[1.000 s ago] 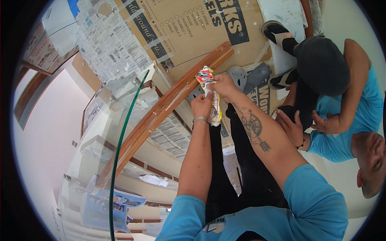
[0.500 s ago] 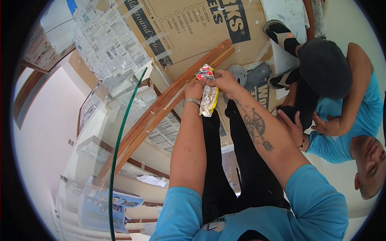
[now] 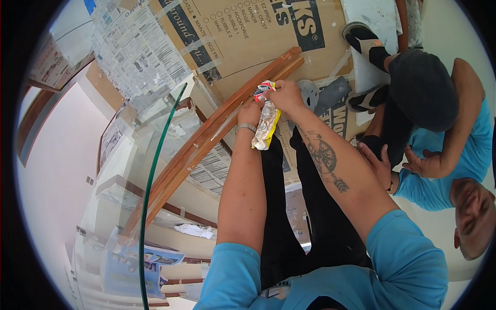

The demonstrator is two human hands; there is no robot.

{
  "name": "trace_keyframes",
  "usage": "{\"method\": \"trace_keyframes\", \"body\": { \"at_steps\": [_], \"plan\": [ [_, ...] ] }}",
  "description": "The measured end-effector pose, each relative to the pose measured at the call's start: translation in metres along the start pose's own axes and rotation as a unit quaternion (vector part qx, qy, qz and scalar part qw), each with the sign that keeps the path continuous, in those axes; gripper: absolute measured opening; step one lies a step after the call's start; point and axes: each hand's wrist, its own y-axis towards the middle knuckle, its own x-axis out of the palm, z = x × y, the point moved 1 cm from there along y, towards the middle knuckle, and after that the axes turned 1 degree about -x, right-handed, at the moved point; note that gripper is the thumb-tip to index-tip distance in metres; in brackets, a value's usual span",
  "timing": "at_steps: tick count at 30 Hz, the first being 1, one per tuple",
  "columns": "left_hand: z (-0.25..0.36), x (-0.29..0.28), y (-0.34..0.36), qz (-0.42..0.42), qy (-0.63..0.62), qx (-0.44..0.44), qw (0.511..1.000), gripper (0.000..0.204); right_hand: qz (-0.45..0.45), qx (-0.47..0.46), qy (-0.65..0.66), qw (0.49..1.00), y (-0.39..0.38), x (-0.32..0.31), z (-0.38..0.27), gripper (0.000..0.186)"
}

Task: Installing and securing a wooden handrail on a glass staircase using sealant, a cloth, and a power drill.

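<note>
A long, crumpled foil packet, silvery with yellow along one edge and a red and white end, is pinched between both my hands. My left hand closes on its left side just below the red end. The fingers of my right hand press together on the upper end from the right. Its lower part hangs free toward my legs. Just beyond my hands, a reddish wooden rail runs diagonally. Whatever the packet contains is hidden.
To my left stands a glass panel with a green edge. Printed cardboard and taped newspaper cover surfaces ahead. A person in a dark cap sits close on my right, and another person's head is lower right.
My right hand has shifted slightly up at the packet's red end, and that end has turned a little. The packet now tilts more, its lower end further left.
</note>
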Motion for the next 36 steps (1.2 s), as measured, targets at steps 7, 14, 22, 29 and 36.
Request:
{"method": "trace_keyframes", "body": {
  "at_steps": [7, 14, 22, 29, 36],
  "plan": [
    [0.001, 0.009, -0.012, 0.007, -0.121, -0.041, 0.992, 0.049, 0.065, 0.009, -0.009, 0.998, 0.000, 0.010, 0.018, 0.023],
    [-0.017, 0.023, 0.016, 0.027, -0.079, -0.029, 0.996, 0.043, 0.062, 0.027, 0.065, 0.996, 0.011, 0.000, 0.033, 0.030],
    [0.012, 0.039, -0.010, 0.078, -0.103, -0.021, 0.991, 0.030, 0.044, 0.055, 0.153, 0.986, 0.010, -0.007, 0.037, 0.029],
    [0.007, 0.042, -0.004, 0.074, -0.283, -0.057, 0.955, 0.028, 0.062, 0.104, 0.220, 0.968, 0.013, -0.008, 0.043, 0.031],
    [-0.004, 0.041, -0.003, 0.055, -0.189, -0.036, 0.980, 0.030, 0.035, 0.107, 0.283, 0.952, 0.005, -0.012, 0.048, 0.031]
  ]
}}
